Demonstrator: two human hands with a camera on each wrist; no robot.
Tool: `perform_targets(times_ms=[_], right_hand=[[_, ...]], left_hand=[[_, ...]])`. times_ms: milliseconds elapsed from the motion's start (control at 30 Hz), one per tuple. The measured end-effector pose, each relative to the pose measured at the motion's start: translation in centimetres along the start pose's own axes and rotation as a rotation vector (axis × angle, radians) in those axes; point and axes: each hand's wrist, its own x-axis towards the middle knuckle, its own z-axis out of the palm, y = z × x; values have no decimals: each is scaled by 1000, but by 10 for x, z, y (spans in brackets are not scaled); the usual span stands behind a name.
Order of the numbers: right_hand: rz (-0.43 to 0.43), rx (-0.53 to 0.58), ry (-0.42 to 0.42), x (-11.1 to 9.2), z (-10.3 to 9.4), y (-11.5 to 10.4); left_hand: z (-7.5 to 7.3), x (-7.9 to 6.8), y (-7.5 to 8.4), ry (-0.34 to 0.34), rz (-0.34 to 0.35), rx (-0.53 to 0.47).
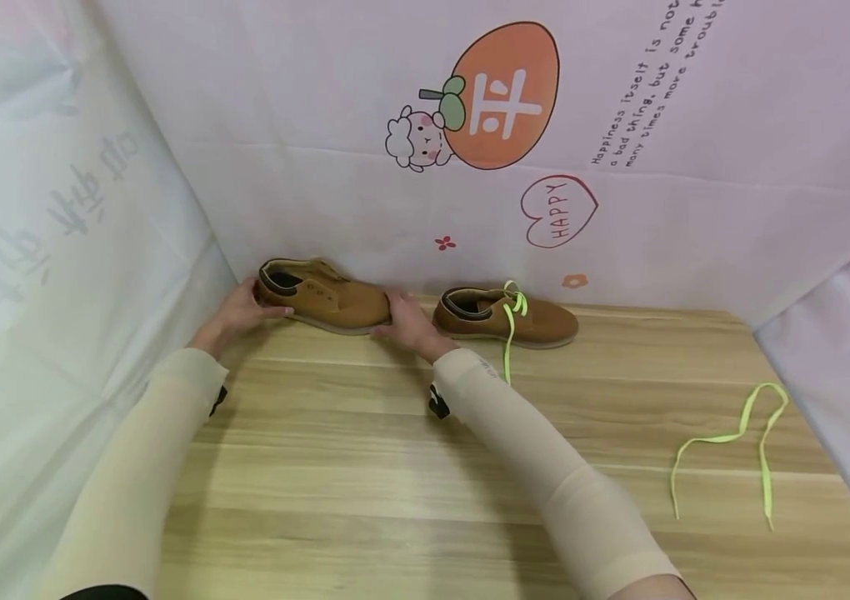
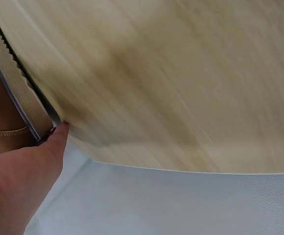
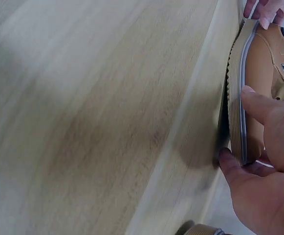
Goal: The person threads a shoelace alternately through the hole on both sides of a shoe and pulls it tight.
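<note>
A brown low shoe with empty eyelets and no lace is at the back left of the table, near the back wall. My left hand grips its heel end, the thumb along the near side. At the toe, my right hand grips the shoe from the other end. In the right wrist view, the right thumb lies on the side of the toe and another finger is at the sole. A dark gap shows between the sole and the wooden table.
Just right of my right hand stands the matching brown shoe, a yellow-green lace tied in it with one end trailing. Another yellow-green lace lies loose on the table's right side. White printed cloth walls enclose the back and sides.
</note>
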Motion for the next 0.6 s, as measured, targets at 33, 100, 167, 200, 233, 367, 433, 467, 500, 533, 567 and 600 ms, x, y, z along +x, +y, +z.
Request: perform_targets(times_ms=[33, 100, 167, 200, 233, 367, 433, 467, 500, 533, 567, 600], right_hand=[[5, 4, 6, 1, 1, 0], [14, 17, 18, 1, 2, 0], [24, 26, 26, 1, 3, 0], [27, 29, 31, 0, 2, 0], [31, 32, 32, 0, 2, 1], [40, 42, 32, -2, 1, 2], [35, 44, 31, -3, 1, 2], [32, 44, 29, -4, 1, 2], [28, 44, 25, -6, 0, 1], [25, 44, 19, -7, -1, 1], [23, 45, 12, -9, -1, 0], [20, 40, 5, -11, -2, -1]], left_hand=[[1, 0, 0, 3, -3, 2], [2, 1, -1, 11, -1, 3], [3, 1, -1, 20, 10, -1], [4, 1, -1, 26, 14, -6], [5, 1, -2, 32, 20, -9], [7, -2, -6, 61, 35, -12], [8, -5, -8, 87, 44, -1], [9, -7, -9, 104, 52, 9], [9, -9, -10, 124, 62, 24], [10, -12, -11, 144, 77, 44], [10, -15, -12, 164, 85, 64], [11, -18, -12, 185, 91, 89]])
